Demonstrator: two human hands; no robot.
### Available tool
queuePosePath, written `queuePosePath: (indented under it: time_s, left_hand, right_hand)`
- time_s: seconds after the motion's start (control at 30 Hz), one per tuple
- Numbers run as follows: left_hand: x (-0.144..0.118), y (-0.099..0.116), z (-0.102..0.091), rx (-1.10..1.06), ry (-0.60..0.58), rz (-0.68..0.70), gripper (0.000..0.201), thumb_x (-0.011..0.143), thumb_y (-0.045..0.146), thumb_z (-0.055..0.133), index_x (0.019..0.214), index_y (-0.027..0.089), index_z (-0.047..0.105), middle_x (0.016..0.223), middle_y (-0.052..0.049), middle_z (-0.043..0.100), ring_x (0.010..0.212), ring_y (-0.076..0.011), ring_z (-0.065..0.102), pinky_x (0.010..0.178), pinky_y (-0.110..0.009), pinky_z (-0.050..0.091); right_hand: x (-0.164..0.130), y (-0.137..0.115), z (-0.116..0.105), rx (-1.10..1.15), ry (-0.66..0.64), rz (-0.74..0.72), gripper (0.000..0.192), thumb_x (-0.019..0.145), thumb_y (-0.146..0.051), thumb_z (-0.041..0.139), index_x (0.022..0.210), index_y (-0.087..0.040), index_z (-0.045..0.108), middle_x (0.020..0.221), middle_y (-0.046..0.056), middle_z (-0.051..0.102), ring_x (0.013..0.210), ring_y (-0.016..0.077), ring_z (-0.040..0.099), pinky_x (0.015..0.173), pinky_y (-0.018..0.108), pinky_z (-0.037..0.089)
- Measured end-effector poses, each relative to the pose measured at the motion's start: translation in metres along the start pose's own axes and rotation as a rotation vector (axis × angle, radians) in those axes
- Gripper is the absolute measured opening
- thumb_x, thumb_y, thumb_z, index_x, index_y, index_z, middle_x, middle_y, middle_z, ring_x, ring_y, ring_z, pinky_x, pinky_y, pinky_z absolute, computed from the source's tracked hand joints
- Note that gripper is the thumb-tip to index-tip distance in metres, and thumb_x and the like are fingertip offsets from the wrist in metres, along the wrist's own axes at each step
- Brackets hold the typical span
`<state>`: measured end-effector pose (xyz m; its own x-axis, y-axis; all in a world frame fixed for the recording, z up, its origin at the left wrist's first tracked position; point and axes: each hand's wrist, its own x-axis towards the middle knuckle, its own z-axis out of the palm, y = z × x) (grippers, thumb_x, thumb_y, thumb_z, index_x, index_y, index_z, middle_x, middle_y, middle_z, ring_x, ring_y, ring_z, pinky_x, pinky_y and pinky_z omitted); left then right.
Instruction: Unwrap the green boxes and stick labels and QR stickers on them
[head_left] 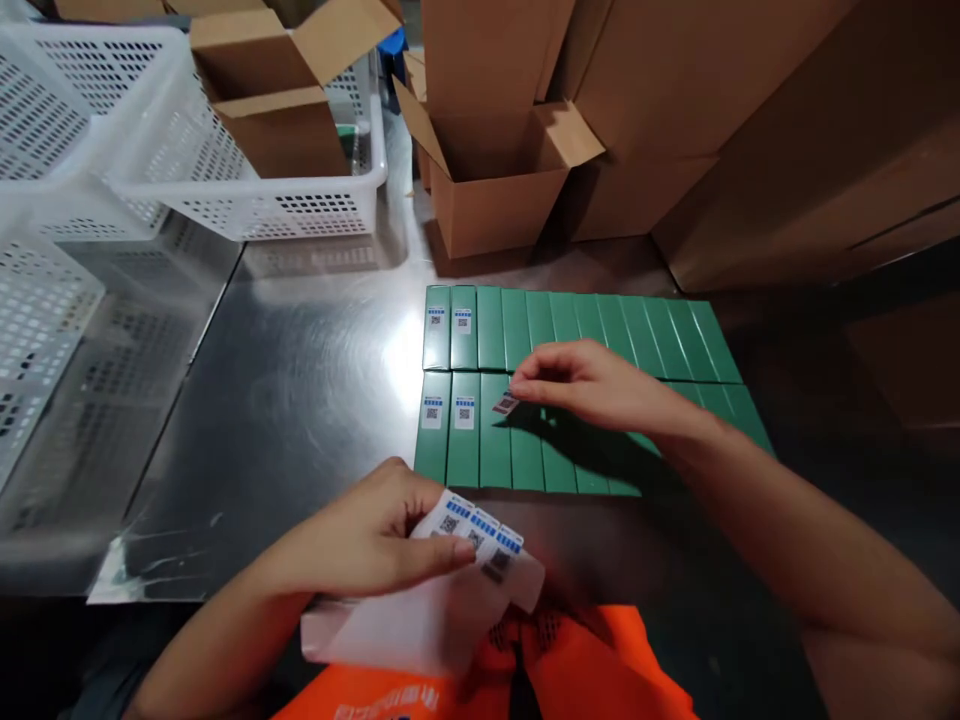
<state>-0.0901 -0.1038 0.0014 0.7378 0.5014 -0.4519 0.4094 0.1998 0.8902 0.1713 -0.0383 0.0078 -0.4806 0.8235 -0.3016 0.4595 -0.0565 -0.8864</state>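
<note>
Two rows of narrow green boxes (pixel 527 465) stand side by side on the metal table. In each row the two leftmost boxes carry a white and blue QR-code sticker (pixel 464 412). My right hand (pixel 574 385) pinches a single sticker (pixel 506 403) by its edge, just over the third box of the near row. Closer to my body, my left hand (pixel 382 535) grips a sheet of stickers (pixel 480 540), thumb on top; several stickers show on it and its pale backing hangs down.
An open cardboard box (pixel 495 205) stands behind the green rows, with taller cartons (pixel 645 110) at the back right. White plastic baskets (pixel 315 210) sit at the left, one holding another open carton (pixel 281 125). The metal table (pixel 315 380) has a seam at left.
</note>
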Motion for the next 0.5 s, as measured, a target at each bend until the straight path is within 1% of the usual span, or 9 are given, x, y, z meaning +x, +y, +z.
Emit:
queuePosePath:
  time_s: [0.07,0.13,0.23,0.3,0.37,0.5]
  left_hand:
    - [0.001,0.001,0.0,0.033,-0.018,0.004,0.026,0.085,0.031,0.061,0.068,0.014,0.069,0.053,0.004,0.044,0.05,-0.0081,0.035,0.044,-0.018,0.026]
    - [0.003,0.001,0.0,0.046,-0.012,0.009,0.024,0.085,0.031,0.061,0.071,0.014,0.071,0.056,0.003,0.049,0.052,-0.0086,0.037,0.045,-0.017,0.027]
    - [0.003,-0.001,-0.003,0.048,-0.002,0.036,0.024,0.087,0.032,0.061,0.075,0.015,0.074,0.057,0.002,0.054,0.053,-0.0087,0.038,0.045,-0.017,0.026]
    - [0.002,-0.001,-0.004,0.041,0.001,0.056,0.024,0.088,0.032,0.061,0.079,0.016,0.077,0.058,0.002,0.057,0.052,-0.0085,0.038,0.045,-0.018,0.025]
    - [0.001,-0.001,-0.005,0.037,0.011,0.057,0.024,0.088,0.032,0.061,0.081,0.017,0.078,0.06,0.002,0.06,0.051,-0.0085,0.039,0.044,-0.018,0.024]
    - [0.002,-0.001,-0.005,0.044,0.016,0.04,0.023,0.088,0.032,0.062,0.082,0.017,0.078,0.06,0.002,0.06,0.051,-0.0081,0.038,0.044,-0.018,0.024]
  right_hand:
    - [0.018,0.005,-0.002,-0.092,-0.081,0.083,0.033,0.082,-0.049,0.068,0.075,-0.017,0.07,0.067,0.002,0.061,0.061,0.0141,0.053,0.056,0.027,0.039]
    - [0.028,0.006,-0.001,-0.173,-0.129,0.145,0.032,0.081,-0.048,0.068,0.071,-0.017,0.069,0.058,-0.001,0.051,0.052,0.0112,0.042,0.049,0.026,0.031]
    - [0.031,0.002,0.004,-0.241,-0.13,0.2,0.027,0.083,-0.041,0.066,0.068,-0.018,0.068,0.053,-0.004,0.043,0.046,0.009,0.033,0.046,0.026,0.025]
    - [0.031,0.0,0.005,-0.268,-0.122,0.206,0.026,0.084,-0.038,0.066,0.068,-0.018,0.069,0.052,-0.003,0.043,0.045,0.0089,0.033,0.046,0.026,0.025]
    - [0.031,-0.001,0.006,-0.296,-0.109,0.197,0.026,0.084,-0.038,0.066,0.068,-0.018,0.07,0.053,-0.003,0.047,0.046,0.0097,0.036,0.047,0.026,0.027]
    - [0.03,0.002,0.011,-0.379,-0.052,0.169,0.021,0.085,-0.033,0.068,0.069,-0.02,0.071,0.06,0.0,0.059,0.056,0.0136,0.05,0.052,0.028,0.033]
